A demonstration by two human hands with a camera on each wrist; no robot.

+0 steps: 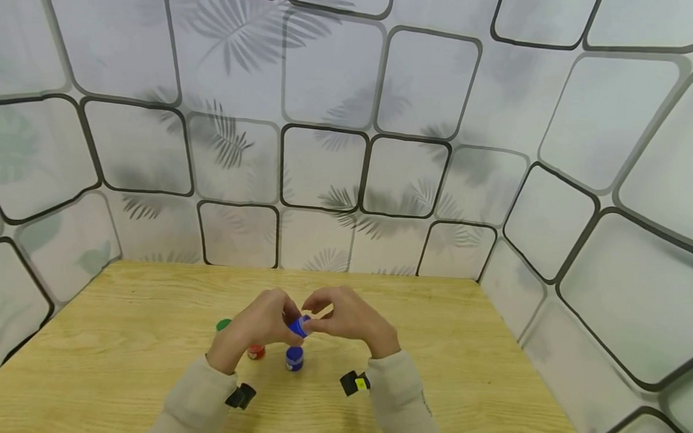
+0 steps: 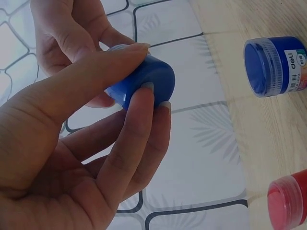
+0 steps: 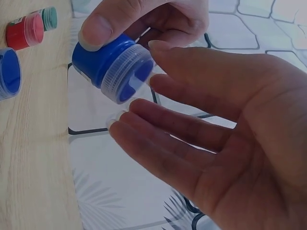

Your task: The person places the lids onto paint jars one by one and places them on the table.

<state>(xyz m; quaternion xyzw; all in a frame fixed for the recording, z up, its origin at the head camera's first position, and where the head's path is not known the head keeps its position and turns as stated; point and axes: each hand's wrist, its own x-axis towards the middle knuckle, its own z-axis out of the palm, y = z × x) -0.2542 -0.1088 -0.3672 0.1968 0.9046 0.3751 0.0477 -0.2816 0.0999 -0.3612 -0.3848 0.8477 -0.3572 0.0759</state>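
My left hand [image 1: 263,319] grips a blue paint jar [image 2: 160,79] above the table, thumb on one side and fingertips on the other. The jar is tilted on its side, and its clear ridged lid [image 3: 121,74] faces my right hand [image 1: 349,315]. In the right wrist view, the right thumb and index fingertips are at the lid's edge, with the other fingers extended below it. A second blue paint jar [image 1: 294,359] stands on the table beneath the hands. Left of it are a red paint jar [image 1: 256,352] and a green one [image 1: 223,325], both partly hidden by the left arm in the head view.
The jars stand on a light wood-grain table [image 1: 461,373]. A patterned white covering [image 1: 325,171] rises behind it and along both sides. Dark pieces of the wrist gear [image 1: 349,383] show beside both sleeves.
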